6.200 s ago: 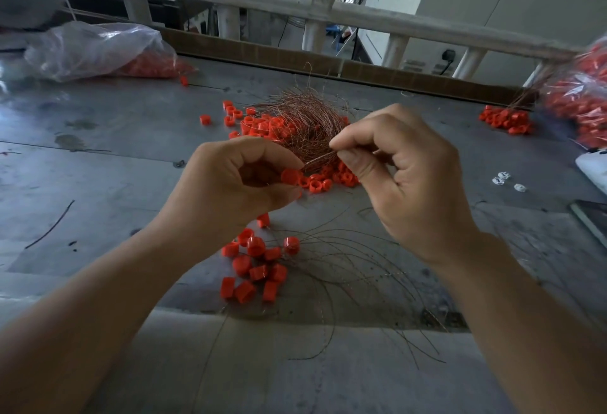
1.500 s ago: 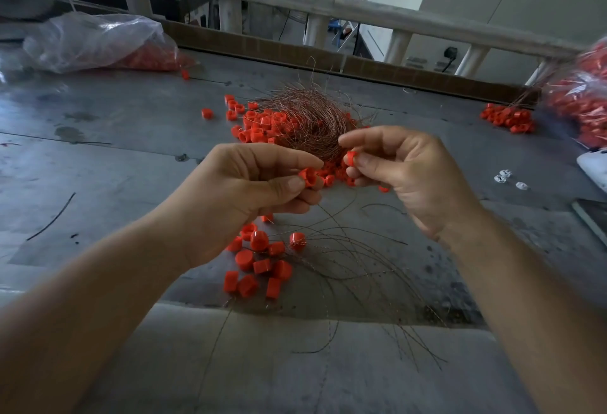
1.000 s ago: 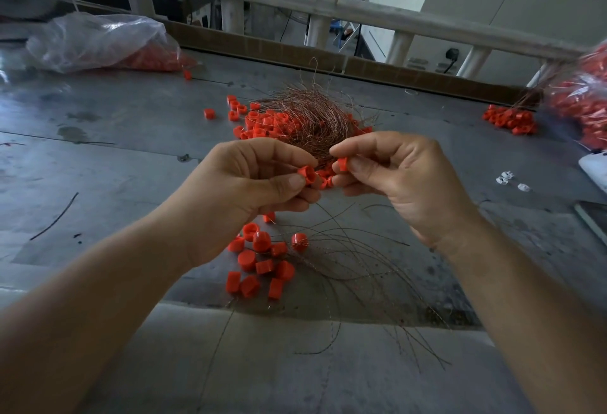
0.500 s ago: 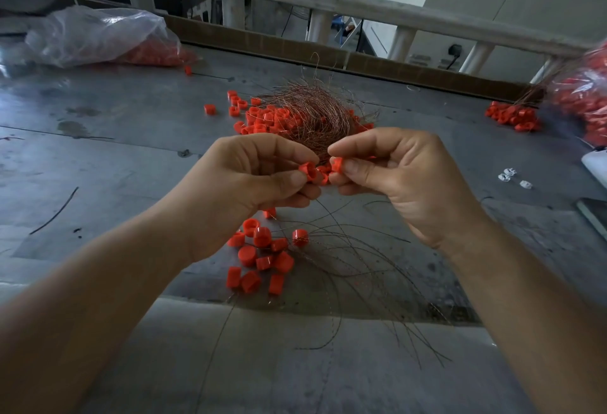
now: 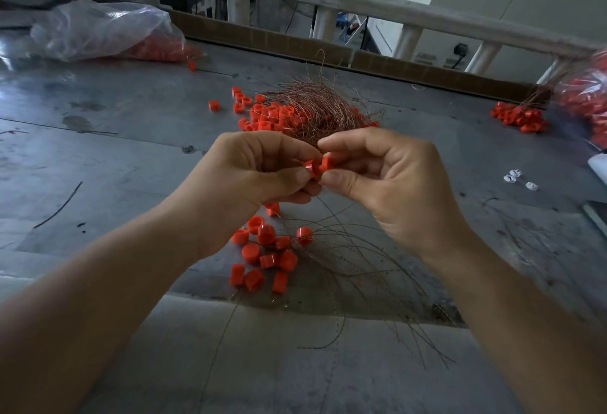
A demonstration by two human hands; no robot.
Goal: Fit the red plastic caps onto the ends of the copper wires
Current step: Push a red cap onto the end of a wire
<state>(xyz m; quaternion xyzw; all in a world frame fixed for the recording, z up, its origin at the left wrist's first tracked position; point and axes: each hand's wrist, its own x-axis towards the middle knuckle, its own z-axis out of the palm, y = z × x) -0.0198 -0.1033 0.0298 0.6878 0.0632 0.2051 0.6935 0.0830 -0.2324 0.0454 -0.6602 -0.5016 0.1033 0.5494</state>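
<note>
Pinching one cap per hand: left hand grips the left-hand cap between thumb and forefinger, right hand pinches the right-hand cap the same way. Both are raised above the surface, caps just about touching. Held up close, I'd guess, because a wire end this thin can't be seated blind. Can't make out any wire between the fingers. Thin strands run from under the left hand toward the loose wires, so one is probably in hand.

Stock looks staged for reach: cap cluster directly below the hands, wire tangle with caps mixed in just behind.

Plastic bag of caps far left, second bag far right with a small cap pile beside it: likely refill, not working stock.

Judgement: mid-fit. Can't tell which wires in the tangle are already capped.
</note>
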